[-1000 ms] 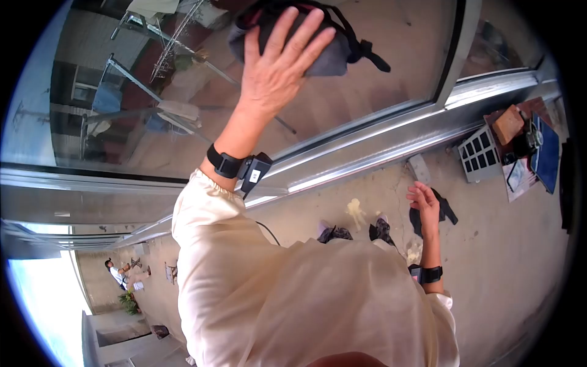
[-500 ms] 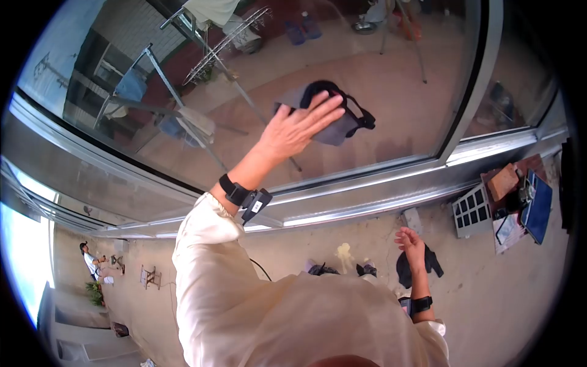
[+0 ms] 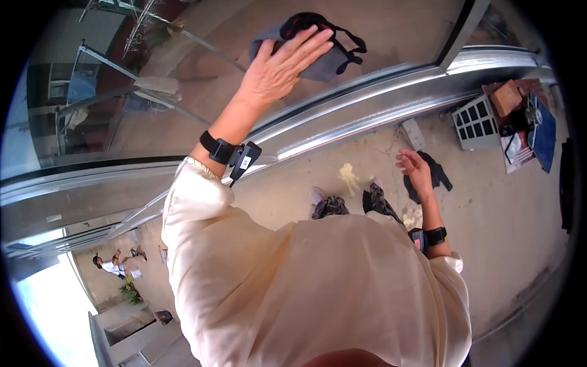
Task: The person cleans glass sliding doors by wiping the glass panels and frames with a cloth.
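Observation:
My left hand [image 3: 275, 70] lies flat with fingers spread on a grey cloth [image 3: 324, 67] that has black edging and dark loops. It presses the cloth against a large glass pane [image 3: 214, 30], just above the pane's lower metal frame [image 3: 342, 98]. Part of the cloth is hidden under the fingers. Lower on the right, my right hand [image 3: 417, 172] hangs with loosely bent fingers and nothing in it. On the ground behind it, seen from above, lies a dark garment [image 3: 437, 177]. Each wrist wears a black strap.
A grey crate-like block [image 3: 474, 125] stands by the wall, beside a brick [image 3: 506, 98] and a blue flat object [image 3: 541, 134]. Near my feet are a pale block [image 3: 413, 133] and a yellowish stain [image 3: 348, 174]. Another person [image 3: 119, 264] is far left. Drying racks [image 3: 110, 61] show in the glass.
My view has tilted, and the ground ahead of my feet shows more. My left hand and the cloth have come down closer to the lower frame. My right hand still hangs free.

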